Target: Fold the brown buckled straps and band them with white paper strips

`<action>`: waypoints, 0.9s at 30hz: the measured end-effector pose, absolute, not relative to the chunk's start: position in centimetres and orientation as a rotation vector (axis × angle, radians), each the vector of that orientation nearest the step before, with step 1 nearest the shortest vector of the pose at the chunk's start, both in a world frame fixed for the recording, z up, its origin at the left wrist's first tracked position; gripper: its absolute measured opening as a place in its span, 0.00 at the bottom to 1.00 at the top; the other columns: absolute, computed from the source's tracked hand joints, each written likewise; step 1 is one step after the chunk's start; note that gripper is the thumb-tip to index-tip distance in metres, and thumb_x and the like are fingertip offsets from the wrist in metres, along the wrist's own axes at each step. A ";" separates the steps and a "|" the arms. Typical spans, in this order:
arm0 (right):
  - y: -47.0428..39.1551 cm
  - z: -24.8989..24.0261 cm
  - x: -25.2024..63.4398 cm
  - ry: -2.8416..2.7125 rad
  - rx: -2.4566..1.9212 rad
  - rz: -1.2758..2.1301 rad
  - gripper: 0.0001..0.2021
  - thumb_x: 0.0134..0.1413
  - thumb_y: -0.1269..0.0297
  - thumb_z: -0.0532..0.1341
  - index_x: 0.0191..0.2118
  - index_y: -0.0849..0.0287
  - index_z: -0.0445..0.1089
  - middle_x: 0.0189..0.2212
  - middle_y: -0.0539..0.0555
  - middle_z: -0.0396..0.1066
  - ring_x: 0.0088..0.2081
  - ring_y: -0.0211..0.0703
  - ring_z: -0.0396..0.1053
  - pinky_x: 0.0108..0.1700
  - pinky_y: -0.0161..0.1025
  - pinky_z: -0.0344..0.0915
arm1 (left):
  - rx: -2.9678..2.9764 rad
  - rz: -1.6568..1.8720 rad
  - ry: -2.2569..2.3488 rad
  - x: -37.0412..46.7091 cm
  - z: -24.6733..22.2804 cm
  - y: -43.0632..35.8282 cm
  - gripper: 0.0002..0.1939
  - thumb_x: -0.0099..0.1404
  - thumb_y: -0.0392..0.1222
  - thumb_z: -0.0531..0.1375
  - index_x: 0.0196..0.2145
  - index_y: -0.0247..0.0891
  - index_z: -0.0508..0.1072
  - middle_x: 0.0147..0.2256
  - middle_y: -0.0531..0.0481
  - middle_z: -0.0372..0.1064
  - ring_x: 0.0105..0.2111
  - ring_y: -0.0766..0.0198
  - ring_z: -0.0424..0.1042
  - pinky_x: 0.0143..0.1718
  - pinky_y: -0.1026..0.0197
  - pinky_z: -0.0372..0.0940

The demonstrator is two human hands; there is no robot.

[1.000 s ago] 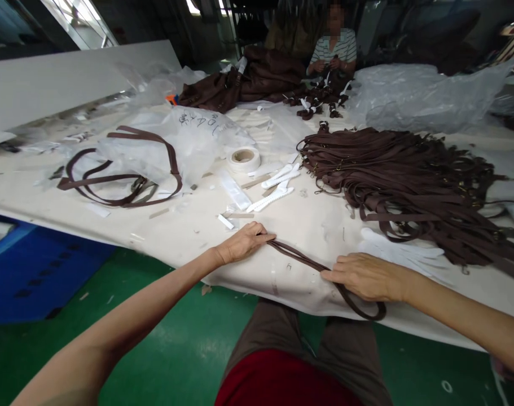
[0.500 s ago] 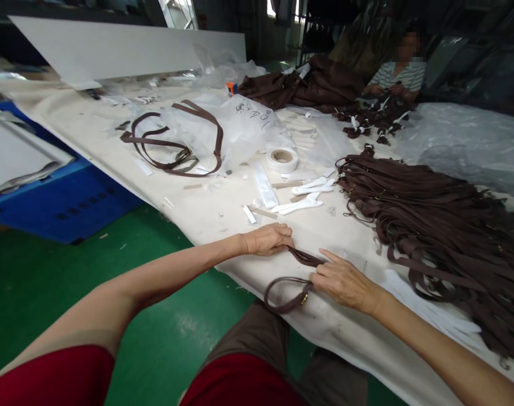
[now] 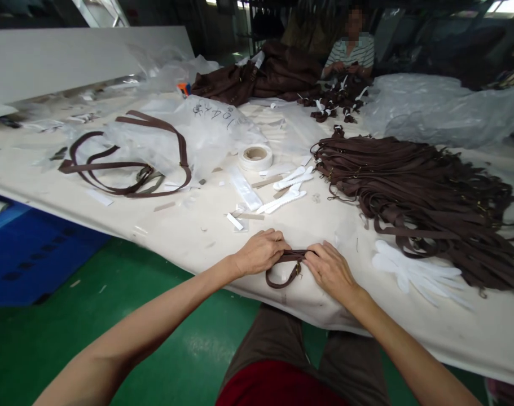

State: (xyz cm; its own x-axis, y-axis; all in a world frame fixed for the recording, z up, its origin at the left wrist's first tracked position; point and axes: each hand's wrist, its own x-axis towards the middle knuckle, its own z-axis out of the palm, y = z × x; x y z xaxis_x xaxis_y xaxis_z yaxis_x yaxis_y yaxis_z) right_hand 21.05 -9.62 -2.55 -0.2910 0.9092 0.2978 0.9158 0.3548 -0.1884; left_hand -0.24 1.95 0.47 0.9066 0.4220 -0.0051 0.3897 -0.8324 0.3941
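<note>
A dark brown strap (image 3: 294, 256), folded into several layers, stretches between my two hands at the table's near edge. My left hand (image 3: 263, 252) grips its left end with the fingers closed. On the other end my right hand (image 3: 329, 267) is closed as well, thumb and fingers pinching the layers. Below the folded part hangs a loop of the same strap, with a small brass-coloured metal clasp (image 3: 298, 268) on it. My fingers hide both ends of the fold.
Many brown straps with metal hooks lie in a pile (image 3: 413, 180) at the right, beside white gloves (image 3: 417, 270). Ahead are a white tape roll (image 3: 255, 158), white plastic strips (image 3: 288, 194) and a loose strap (image 3: 183, 149) on plastic bags. A person (image 3: 350, 53) sits across the table (image 3: 189, 231).
My right hand has closed on the strap, its index finger no longer stretched out. The hanging loop has become smaller and sits between my hands. My view has turned to the right.
</note>
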 end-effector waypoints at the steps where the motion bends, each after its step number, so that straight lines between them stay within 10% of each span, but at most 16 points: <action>1: -9.6 -2.5 21.0 -2.268 -1.614 -0.026 0.12 0.68 0.67 0.53 0.34 0.57 0.71 0.34 0.55 0.71 0.36 0.46 0.67 0.57 0.49 0.61 | 2.692 0.102 0.624 -0.4 0.5 1.3 0.18 0.74 0.42 0.47 0.49 0.40 0.75 0.42 0.45 0.68 0.41 0.56 0.66 0.47 0.54 0.62; 6: -9.5 -2.5 21.1 -2.240 -1.599 -0.056 0.11 0.67 0.68 0.54 0.33 0.58 0.70 0.34 0.55 0.70 0.37 0.45 0.66 0.56 0.47 0.61 | 2.790 0.146 0.705 -1.2 0.2 -1.8 0.44 0.59 0.67 0.60 0.62 0.32 0.61 0.52 0.35 0.63 0.50 0.45 0.62 0.53 0.44 0.58; 14: -9.5 -2.7 21.6 -2.126 -1.610 0.114 0.05 0.66 0.66 0.57 0.43 0.57 0.69 0.35 0.55 0.70 0.38 0.47 0.67 0.44 0.42 0.65 | 2.755 -0.003 0.720 -0.7 0.4 -0.9 0.19 0.69 0.31 0.47 0.53 0.39 0.69 0.44 0.43 0.66 0.43 0.54 0.63 0.45 0.52 0.60; 22: -9.2 -2.8 21.0 -2.074 -1.550 0.046 0.08 0.66 0.68 0.54 0.36 0.55 0.69 0.30 0.53 0.67 0.34 0.45 0.67 0.39 0.41 0.64 | 2.811 0.261 0.967 0.9 -1.9 -3.2 0.24 0.68 0.55 0.57 0.56 0.41 0.68 0.42 0.43 0.66 0.41 0.52 0.61 0.45 0.48 0.57; 27: -9.3 -3.6 21.6 -2.090 -1.432 -0.016 0.07 0.67 0.68 0.53 0.38 0.55 0.67 0.30 0.53 0.67 0.35 0.47 0.67 0.42 0.44 0.65 | 2.845 0.287 1.069 1.5 -2.0 -3.2 0.14 0.71 0.51 0.55 0.45 0.41 0.73 0.39 0.46 0.68 0.39 0.54 0.63 0.41 0.52 0.58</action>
State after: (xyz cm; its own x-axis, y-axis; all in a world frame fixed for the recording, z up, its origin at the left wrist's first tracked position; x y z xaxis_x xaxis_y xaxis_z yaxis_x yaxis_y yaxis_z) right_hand 21.55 -9.31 -3.56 -0.2392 0.8455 0.4775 0.8527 0.4181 -0.3132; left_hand 1.52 -3.23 -2.01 0.7375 0.6599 0.1439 0.6433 -0.7512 0.1480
